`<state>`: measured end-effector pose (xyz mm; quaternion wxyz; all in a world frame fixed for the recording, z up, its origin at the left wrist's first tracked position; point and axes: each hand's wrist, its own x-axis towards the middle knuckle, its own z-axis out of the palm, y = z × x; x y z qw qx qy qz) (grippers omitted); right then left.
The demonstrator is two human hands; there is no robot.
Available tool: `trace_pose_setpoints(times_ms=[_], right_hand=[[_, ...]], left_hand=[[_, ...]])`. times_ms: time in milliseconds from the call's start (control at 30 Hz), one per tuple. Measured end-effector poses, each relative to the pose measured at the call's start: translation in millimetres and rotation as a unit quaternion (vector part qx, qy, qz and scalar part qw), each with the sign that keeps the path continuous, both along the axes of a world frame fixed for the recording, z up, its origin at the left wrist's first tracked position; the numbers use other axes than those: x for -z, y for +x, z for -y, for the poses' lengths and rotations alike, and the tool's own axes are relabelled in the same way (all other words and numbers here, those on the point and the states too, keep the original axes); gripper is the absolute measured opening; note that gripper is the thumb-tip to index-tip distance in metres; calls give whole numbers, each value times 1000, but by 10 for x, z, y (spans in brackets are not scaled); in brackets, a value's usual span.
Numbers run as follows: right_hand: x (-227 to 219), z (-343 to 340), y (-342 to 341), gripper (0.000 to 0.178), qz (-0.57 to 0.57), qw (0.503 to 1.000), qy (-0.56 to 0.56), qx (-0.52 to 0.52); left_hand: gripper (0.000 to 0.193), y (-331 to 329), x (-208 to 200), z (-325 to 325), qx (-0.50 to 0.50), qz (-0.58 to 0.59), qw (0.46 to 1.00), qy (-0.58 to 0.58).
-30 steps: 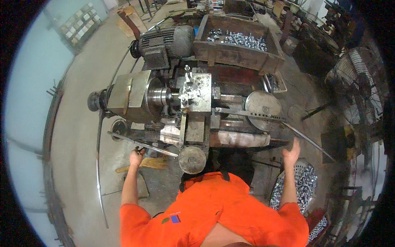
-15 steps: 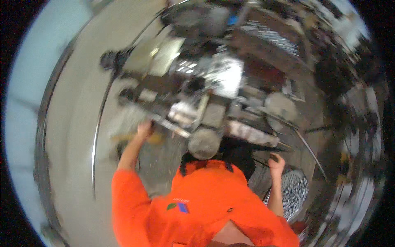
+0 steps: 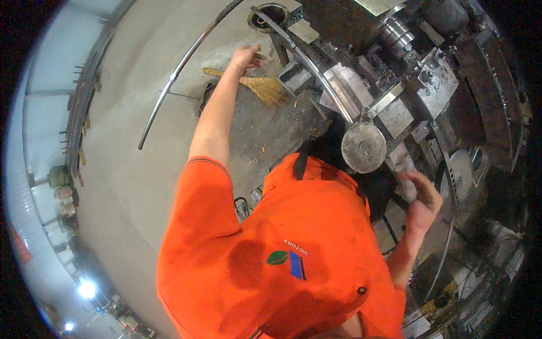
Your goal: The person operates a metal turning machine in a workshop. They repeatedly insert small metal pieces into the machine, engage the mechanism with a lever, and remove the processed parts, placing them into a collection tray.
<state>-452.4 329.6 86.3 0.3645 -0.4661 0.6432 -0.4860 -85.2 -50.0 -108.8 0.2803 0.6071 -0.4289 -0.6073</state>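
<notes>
My left hand (image 3: 248, 58) reaches out at the upper middle with its fingers stretched and apart, holding nothing. It is over the floor, nearest a straw broom (image 3: 264, 89) with a yellow handle. To its right, a long shiny metal bar (image 3: 316, 70) slants down toward a round grey metal disc (image 3: 364, 148) on the machine in front of me. My right hand (image 3: 423, 200) hangs at the right, below the disc. Its fingers are loosely curled with a gap to the thumb, and I see nothing in them. A pale cloth (image 3: 401, 158) lies close behind its fingertips.
A lathe-like machine with a shiny round chuck (image 3: 397, 35) fills the upper right. A dark handwheel (image 3: 267, 17) sticks out at its left end. A curved metal rail (image 3: 175, 73) crosses the floor at the upper left. A light-coloured round plate (image 3: 460, 172) is at the right.
My view has swung left, bringing the broom and more floor into sight. My left arm now stretches farther out, away from the machine's bar. My right hand stays at my right side.
</notes>
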Motion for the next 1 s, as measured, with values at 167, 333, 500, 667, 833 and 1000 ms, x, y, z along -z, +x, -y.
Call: trace_pose_setpoints(times_ms=[167,333,500,667,833,1000], right_hand=[[-443,772,1172,81,122,851,-127,-495],[-463,615,1566,70,245,714,-51,-654],[-344,635,1525,64,322,701,-36,-636],[-357,747,1292,60,273,734,-2,-622],[-554,1033,325,47,-69,912,-123,-386],[-518,1685,-550,35,-424,881,-188,-89]], left_hand=[[37,259,-90,167,-148,-87,984,40],[35,539,-32,151,-242,-138,959,38],[30,755,281,104,-280,-153,947,49],[31,556,403,20,-197,-89,976,11],[38,378,-862,-398,281,316,882,-209],[30,673,-1685,-283,123,329,839,-416]])
